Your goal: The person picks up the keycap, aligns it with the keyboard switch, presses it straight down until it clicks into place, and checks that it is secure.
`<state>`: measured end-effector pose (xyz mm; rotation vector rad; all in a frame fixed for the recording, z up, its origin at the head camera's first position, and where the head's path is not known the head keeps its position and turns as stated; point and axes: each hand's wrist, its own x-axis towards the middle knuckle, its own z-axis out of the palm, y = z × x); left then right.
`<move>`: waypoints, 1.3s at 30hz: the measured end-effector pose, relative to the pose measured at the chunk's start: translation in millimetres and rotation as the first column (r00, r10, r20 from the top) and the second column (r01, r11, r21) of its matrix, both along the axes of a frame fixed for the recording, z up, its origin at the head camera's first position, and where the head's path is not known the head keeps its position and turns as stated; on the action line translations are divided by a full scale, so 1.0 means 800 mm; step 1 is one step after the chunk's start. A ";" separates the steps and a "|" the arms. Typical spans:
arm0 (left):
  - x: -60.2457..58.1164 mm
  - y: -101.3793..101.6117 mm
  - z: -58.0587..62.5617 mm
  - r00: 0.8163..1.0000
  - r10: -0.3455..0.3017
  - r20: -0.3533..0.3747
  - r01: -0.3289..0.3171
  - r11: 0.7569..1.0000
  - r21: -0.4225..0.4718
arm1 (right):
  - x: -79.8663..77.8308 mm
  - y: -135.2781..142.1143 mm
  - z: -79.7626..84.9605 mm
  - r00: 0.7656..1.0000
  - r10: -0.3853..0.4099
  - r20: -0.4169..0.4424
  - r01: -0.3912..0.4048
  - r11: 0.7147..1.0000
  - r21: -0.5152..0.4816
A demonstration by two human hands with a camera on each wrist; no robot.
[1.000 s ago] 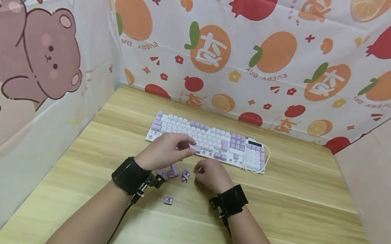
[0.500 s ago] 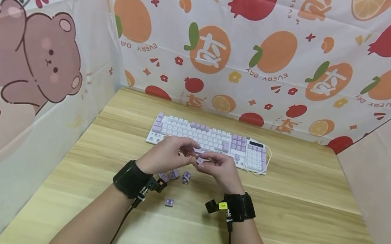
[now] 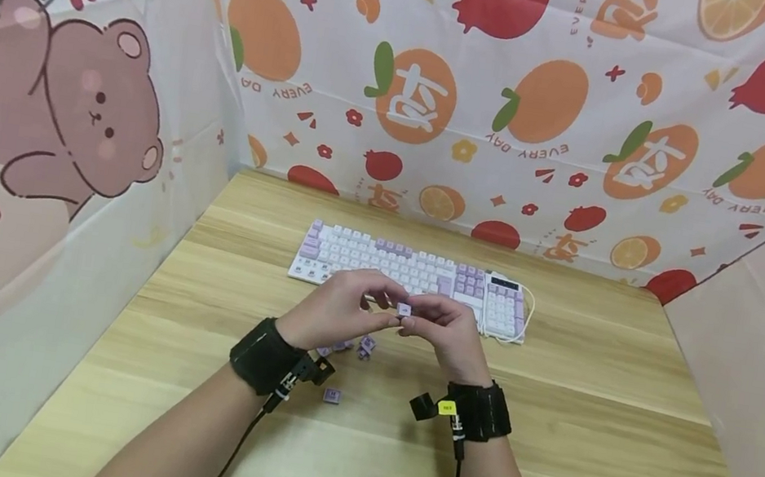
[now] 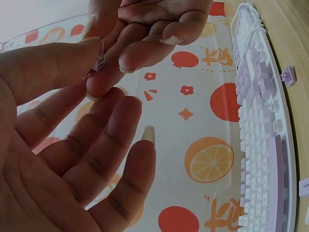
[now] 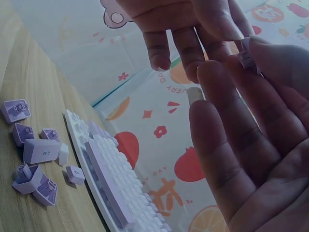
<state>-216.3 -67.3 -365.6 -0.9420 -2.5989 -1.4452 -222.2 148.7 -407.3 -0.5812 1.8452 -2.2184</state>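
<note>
A small purple keycap (image 3: 404, 309) is pinched between both hands, held up in front of the keyboard (image 3: 416, 264). My left hand (image 3: 350, 308) has its thumb and forefinger at one side of it, with the other fingers bent loosely. From the other side my right hand (image 3: 450, 331) grips it by thumb and forefinger. The right wrist view shows the hollow underside of the keycap (image 5: 247, 58). The white and purple keyboard lies at the back of the table, its near edge partly hidden by the hands; bare switches show at its front left.
Several loose purple keycaps (image 5: 42, 151) lie in a pile before the keyboard, partly behind the left hand in the head view. A single keycap (image 3: 332, 396) lies nearer. A white cable (image 3: 532, 302) loops at the keyboard's right end. A printed cloth (image 3: 340, 125) hangs behind the table.
My right hand has risen from the table to meet the left, and the two now hold a keycap together. Both hands have shifted slightly right over the last half second.
</note>
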 end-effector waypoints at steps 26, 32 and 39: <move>0.000 0.003 -0.003 0.994 -0.012 -0.110 0.014 1.000 0.010 | 0.006 0.003 0.006 0.994 -0.050 -0.095 0.056 0.997 0.060; 0.000 0.005 -0.007 0.986 -0.003 -0.166 0.003 1.000 0.000 | 0.008 -0.003 0.003 0.980 -0.147 -0.134 0.164 0.978 0.127; -0.004 0.009 -0.009 0.955 -0.006 -0.297 -0.020 0.996 -0.084 | 0.007 -0.010 0.000 0.989 -0.147 -0.030 0.150 0.975 0.164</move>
